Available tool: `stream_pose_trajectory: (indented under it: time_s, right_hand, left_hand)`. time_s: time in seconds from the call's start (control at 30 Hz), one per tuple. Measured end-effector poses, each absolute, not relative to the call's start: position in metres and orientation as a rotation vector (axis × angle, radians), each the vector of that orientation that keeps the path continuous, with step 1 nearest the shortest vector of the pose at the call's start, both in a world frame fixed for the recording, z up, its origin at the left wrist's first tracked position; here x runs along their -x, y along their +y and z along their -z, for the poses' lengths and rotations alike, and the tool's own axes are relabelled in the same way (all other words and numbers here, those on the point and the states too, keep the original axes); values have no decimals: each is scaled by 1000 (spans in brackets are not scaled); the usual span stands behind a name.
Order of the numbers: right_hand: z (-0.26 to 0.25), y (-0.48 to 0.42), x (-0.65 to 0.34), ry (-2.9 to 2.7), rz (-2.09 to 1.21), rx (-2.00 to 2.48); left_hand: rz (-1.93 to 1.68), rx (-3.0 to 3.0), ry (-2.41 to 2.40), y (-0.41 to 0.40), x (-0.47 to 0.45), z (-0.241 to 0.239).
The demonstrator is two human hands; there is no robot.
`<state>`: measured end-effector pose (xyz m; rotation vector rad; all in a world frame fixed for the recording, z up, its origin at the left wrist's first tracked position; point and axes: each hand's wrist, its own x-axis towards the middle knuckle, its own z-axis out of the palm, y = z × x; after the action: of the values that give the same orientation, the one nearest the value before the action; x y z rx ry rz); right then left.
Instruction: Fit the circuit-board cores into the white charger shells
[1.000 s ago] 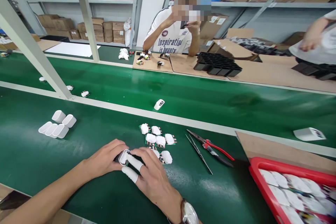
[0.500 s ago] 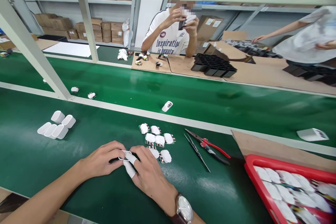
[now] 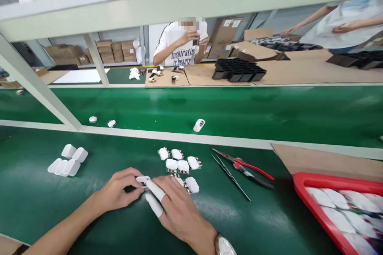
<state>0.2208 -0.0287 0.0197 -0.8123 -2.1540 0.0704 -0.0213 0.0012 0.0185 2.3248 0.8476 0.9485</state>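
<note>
My left hand [image 3: 121, 191] is closed on a small white plastic housing [image 3: 143, 178], gripping it between thumb and fingers with its open end turned up. Something dark shows inside the opening. My right hand [image 3: 179, 209] wears white finger cots on two digits. One covered fingertip touches the housing's rim; the other is stretched out just below, apart from it. Beyond the right hand lie several small circuit boards topped with white pads [image 3: 183, 166]. More white housings [image 3: 72, 167] stand grouped at the left.
Tweezers [image 3: 231, 178] and red-and-black long-nose pliers [image 3: 243, 168] lie to the right. A red tray [image 3: 311, 203] of padded boards stands at the lower right. Past the rail, a green belt [image 3: 155, 107] carries a white housing [image 3: 199, 125]. Two people work opposite, near black trays [image 3: 237, 70].
The view has tilted up and shifted. My right hand's covered digits have spread apart, one lowered away from the housing. My left hand keeps its grip on the housing.
</note>
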Motion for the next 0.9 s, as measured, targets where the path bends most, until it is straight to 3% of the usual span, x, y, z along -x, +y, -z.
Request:
stream_pose_trajectory:
  time_s: [0.37, 0.63, 0.9]
  right_hand:
    - [12, -28, -223, -2246, 104, 787]
    - [16, -26, -223, -2267, 187, 813]
    - [4, -13, -235, -2231, 135, 892]
  left_hand:
    - [-939, -2203, 1831, 215, 19, -23]
    - [-756, -2065, 2320, 203, 92, -24]
    - [-823, -2361, 1924, 184, 63, -23]
